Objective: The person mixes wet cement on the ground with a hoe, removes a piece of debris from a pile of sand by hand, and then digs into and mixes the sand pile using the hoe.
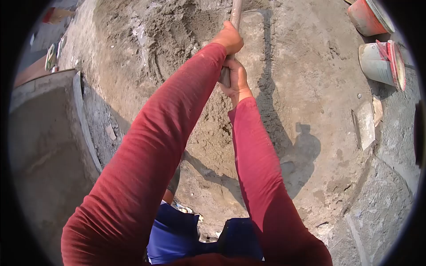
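A long wooden tool handle [236,14] runs up from between my hands and leaves the top of the view, so its working end is hidden. My left hand [230,39] is wrapped round it higher up. Just below, my right hand [237,76] grips the same handle close to its near end, thumb and fingers closed about it. Wet grey mortar [171,37] is spread in a rough heap on the ground to the left of the hands. More of it lies under my forearms.
Two stained paint buckets, an upper one [368,18] and a lower one [380,64], lie tilted at the upper right. A flat slab piece [364,125] rests below them. At left, a raised edge [84,119] borders a sunken section. Another person's hand [57,15] shows at the upper left.
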Action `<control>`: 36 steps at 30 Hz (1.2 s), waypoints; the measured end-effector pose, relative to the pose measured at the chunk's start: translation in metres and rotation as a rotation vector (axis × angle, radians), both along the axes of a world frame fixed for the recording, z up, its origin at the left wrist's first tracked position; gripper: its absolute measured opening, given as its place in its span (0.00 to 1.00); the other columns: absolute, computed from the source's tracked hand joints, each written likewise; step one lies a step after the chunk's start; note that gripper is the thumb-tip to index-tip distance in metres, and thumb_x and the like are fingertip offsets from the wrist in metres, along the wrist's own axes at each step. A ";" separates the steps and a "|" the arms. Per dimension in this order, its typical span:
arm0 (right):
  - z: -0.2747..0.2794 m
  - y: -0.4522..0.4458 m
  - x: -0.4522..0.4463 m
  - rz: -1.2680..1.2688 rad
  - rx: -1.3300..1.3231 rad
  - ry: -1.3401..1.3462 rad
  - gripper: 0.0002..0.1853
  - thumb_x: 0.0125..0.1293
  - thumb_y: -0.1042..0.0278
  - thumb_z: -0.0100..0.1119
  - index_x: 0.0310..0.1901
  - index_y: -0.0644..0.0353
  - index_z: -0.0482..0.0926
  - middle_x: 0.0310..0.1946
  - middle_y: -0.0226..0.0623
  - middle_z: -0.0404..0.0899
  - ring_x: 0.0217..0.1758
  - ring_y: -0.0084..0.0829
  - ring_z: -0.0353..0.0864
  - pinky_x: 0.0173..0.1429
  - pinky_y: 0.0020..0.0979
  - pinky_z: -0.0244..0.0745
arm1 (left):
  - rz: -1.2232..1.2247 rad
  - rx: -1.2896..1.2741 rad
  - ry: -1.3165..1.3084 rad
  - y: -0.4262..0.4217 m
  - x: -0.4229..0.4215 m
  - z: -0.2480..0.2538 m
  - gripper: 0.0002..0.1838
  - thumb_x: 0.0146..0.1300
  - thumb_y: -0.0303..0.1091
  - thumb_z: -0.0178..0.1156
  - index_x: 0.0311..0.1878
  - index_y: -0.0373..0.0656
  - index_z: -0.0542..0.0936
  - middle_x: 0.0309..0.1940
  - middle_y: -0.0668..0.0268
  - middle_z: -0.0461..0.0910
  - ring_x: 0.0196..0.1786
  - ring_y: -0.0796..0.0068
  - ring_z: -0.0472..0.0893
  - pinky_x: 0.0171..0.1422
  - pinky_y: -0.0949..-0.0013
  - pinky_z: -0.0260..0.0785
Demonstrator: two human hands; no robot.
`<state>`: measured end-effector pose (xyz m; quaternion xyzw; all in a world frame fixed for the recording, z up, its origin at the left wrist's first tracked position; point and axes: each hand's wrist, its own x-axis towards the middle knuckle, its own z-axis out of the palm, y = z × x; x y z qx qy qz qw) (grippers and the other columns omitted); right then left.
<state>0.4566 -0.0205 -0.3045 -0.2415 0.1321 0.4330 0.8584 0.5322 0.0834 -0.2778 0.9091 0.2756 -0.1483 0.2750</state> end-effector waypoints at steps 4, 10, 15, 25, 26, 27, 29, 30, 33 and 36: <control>-0.037 0.029 -0.031 -0.080 -0.029 0.191 0.09 0.66 0.70 0.57 0.47 0.60 0.79 0.36 0.36 0.84 0.32 0.31 0.84 0.35 0.35 0.78 | -0.364 0.059 0.427 0.007 -0.017 -0.024 0.24 0.67 0.32 0.51 0.59 0.21 0.74 0.54 0.38 0.83 0.57 0.43 0.85 0.63 0.52 0.75; 0.014 -0.083 -0.178 0.038 -0.284 0.342 0.05 0.65 0.74 0.55 0.40 0.64 0.72 0.28 0.36 0.74 0.25 0.33 0.77 0.31 0.40 0.77 | -0.410 -0.244 0.570 -0.052 -0.135 -0.050 0.25 0.67 0.38 0.54 0.54 0.23 0.81 0.49 0.41 0.85 0.56 0.47 0.85 0.66 0.57 0.73; 0.095 -0.161 -0.282 0.134 -0.397 0.491 0.05 0.67 0.73 0.54 0.42 0.61 0.71 0.30 0.35 0.74 0.29 0.34 0.79 0.36 0.42 0.79 | 0.077 -0.660 0.484 -0.124 -0.285 -0.079 0.27 0.67 0.37 0.57 0.53 0.13 0.74 0.39 0.38 0.84 0.44 0.51 0.89 0.47 0.59 0.83; 0.264 -0.295 -0.384 0.607 -0.488 0.358 0.15 0.60 0.78 0.63 0.46 0.64 0.68 0.30 0.39 0.78 0.30 0.32 0.82 0.38 0.37 0.81 | 0.658 -1.192 0.294 -0.216 -0.417 0.176 0.29 0.74 0.33 0.59 0.64 0.30 0.54 0.33 0.60 0.76 0.30 0.73 0.82 0.33 0.66 0.76; 0.224 -0.271 -0.370 0.606 -0.414 0.189 0.13 0.61 0.78 0.61 0.45 0.63 0.69 0.30 0.38 0.77 0.30 0.31 0.82 0.37 0.35 0.79 | 0.611 -1.077 0.199 -0.187 -0.393 0.166 0.29 0.74 0.34 0.59 0.65 0.31 0.55 0.33 0.60 0.76 0.30 0.73 0.81 0.33 0.66 0.76; 0.185 -0.230 -0.339 0.567 -0.294 0.109 0.12 0.61 0.76 0.60 0.44 0.62 0.69 0.30 0.38 0.77 0.30 0.32 0.82 0.37 0.34 0.78 | 0.537 -0.984 0.086 -0.143 -0.353 0.162 0.28 0.74 0.34 0.59 0.65 0.32 0.56 0.32 0.59 0.75 0.31 0.73 0.81 0.33 0.66 0.74; 0.112 -0.125 -0.269 0.455 -0.082 0.077 0.12 0.60 0.73 0.59 0.44 0.62 0.69 0.28 0.36 0.74 0.27 0.31 0.79 0.35 0.36 0.76 | 0.356 -0.496 -0.108 -0.059 -0.280 0.109 0.25 0.73 0.35 0.59 0.59 0.31 0.58 0.35 0.41 0.79 0.35 0.43 0.84 0.42 0.50 0.76; 0.089 -0.068 -0.236 0.338 0.058 0.134 0.11 0.61 0.72 0.57 0.44 0.61 0.70 0.27 0.35 0.73 0.25 0.31 0.77 0.34 0.36 0.76 | 0.326 -0.278 -0.115 -0.015 -0.238 0.093 0.23 0.72 0.35 0.59 0.56 0.31 0.59 0.39 0.33 0.79 0.42 0.31 0.82 0.48 0.43 0.75; 0.015 0.074 -0.175 0.238 0.139 0.094 0.10 0.70 0.67 0.56 0.49 0.61 0.78 0.38 0.36 0.83 0.34 0.32 0.83 0.41 0.36 0.79 | 0.290 0.082 0.027 0.089 -0.166 0.026 0.23 0.68 0.31 0.58 0.59 0.29 0.61 0.53 0.33 0.79 0.56 0.37 0.83 0.61 0.47 0.76; -0.036 0.122 -0.192 0.178 -0.001 0.123 0.14 0.74 0.59 0.57 0.53 0.59 0.80 0.44 0.36 0.86 0.42 0.30 0.86 0.49 0.35 0.81 | 0.294 0.101 0.344 0.117 -0.190 -0.042 0.30 0.65 0.29 0.60 0.65 0.28 0.60 0.56 0.36 0.79 0.61 0.44 0.82 0.64 0.53 0.76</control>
